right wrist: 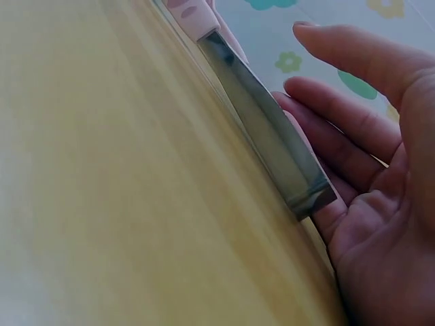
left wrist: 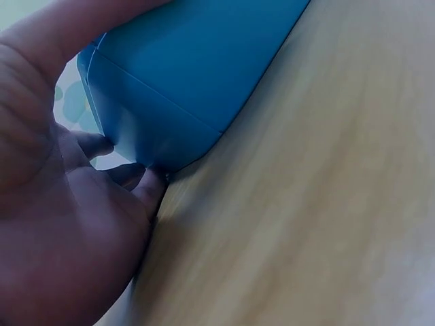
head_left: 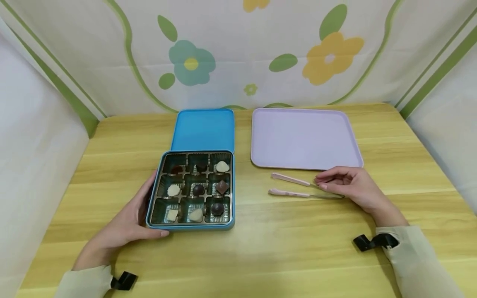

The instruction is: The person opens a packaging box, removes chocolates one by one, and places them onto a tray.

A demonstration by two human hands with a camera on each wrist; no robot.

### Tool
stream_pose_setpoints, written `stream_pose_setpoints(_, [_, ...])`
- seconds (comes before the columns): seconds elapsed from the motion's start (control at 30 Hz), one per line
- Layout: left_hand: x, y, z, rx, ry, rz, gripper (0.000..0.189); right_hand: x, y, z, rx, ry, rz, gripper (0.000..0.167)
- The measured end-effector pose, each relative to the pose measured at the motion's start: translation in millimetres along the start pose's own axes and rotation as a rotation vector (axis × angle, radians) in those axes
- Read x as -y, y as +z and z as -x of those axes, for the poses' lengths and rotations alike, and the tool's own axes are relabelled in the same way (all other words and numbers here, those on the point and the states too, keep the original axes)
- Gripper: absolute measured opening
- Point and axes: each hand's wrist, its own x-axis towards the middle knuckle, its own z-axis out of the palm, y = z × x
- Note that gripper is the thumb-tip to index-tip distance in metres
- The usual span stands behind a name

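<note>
A blue chocolate box [head_left: 230, 223] sits left of centre, its gold-brown divided insert bearing white, brown and dark chocolates, one per compartment. My left hand [head_left: 124, 223] grips the box's near left corner, thumb along the front side and fingers round the left side; the left wrist view shows the fingertips at the blue wall [left wrist: 183, 75]. To the right lies a pair of tongs [head_left: 290, 193] with pink ends pointing left and a bent metal end at the right. Over that metal end is my right hand [head_left: 359, 188]. In the right wrist view its thumb stands apart from the metal strip [right wrist: 265, 129], fingers loosely bent beside it.
Behind the box lies a blue lid [head_left: 203, 130], its front edge meeting the box. A lilac tray [head_left: 305, 138] lies at the back right, beyond the tongs. A floral curtain [head_left: 238, 49] hangs behind the wooden table [head_left: 253, 256].
</note>
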Motion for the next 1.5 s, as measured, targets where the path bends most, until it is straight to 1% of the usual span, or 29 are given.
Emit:
stream_pose_setpoints(0.1, [0.3,1.7,3.3,-0.004,-0.008,0.011,0.142,2,0,1.0,0.034,-0.001,0.014,0.031])
stream_pose_setpoints(0.2, [-0.5,3.3,4.5,-0.005,-0.012,0.021,0.142,4,-2,1.2,0.069,-0.011,0.069,0.038])
stream_pose_setpoints(0.37, [-2.4,3.3,4.0,-0.016,-0.021,0.007,0.141,3,-1,0.3,0.085,-0.009,0.147,0.045])
stream_pose_setpoints(0.43, [-2.4,2.5,2.8,-0.014,-0.021,0.001,0.141,2,0,0.8,0.073,0.004,0.151,0.044])
stream_pose_setpoints(0.53, [-1.8,1.0,0.9,-0.010,-0.014,-0.011,0.141,-1,2,1.6,0.062,0.002,0.146,0.042])
stream_pose_setpoints(0.7, [-2.0,-1.4,0.3,-0.012,-0.010,-0.016,0.140,-2,2,0.1,0.084,-0.007,0.136,0.041])
stream_pose_setpoints(0.8, [-2.3,-1.8,0.2,-0.016,-0.012,-0.020,0.140,-2,0,-0.6,0.088,-0.005,0.147,0.044])
stream_pose_setpoints(0.9, [-2.0,-1.0,0.1,-0.014,-0.013,-0.010,0.140,-2,-1,-0.1,0.106,-0.044,0.192,0.051])
stream_pose_setpoints(1.0, [-1.9,0.2,1.0,0.002,-0.024,0.031,0.139,-3,-2,2.2,0.136,-0.090,0.244,0.059])
stream_pose_setpoints(1.07, [-1.5,0.6,2.2,0.008,-0.029,0.048,0.139,-4,1,4.4,0.145,-0.105,0.267,0.061])
stream_pose_setpoints(1.27, [-0.9,1.0,2.5,-0.009,-0.012,0.016,0.139,-2,9,4.8,0.105,-0.136,0.324,0.055])
stream_pose_setpoints(1.33, [-0.9,1.1,2.8,-0.013,-0.016,0.010,0.140,-1,10,3.5,0.098,-0.147,0.338,0.052])
stream_pose_setpoints(1.5, [-0.1,1.1,0.3,-0.020,-0.016,-0.013,0.140,0,13,1.1,0.070,-0.141,0.355,0.046])
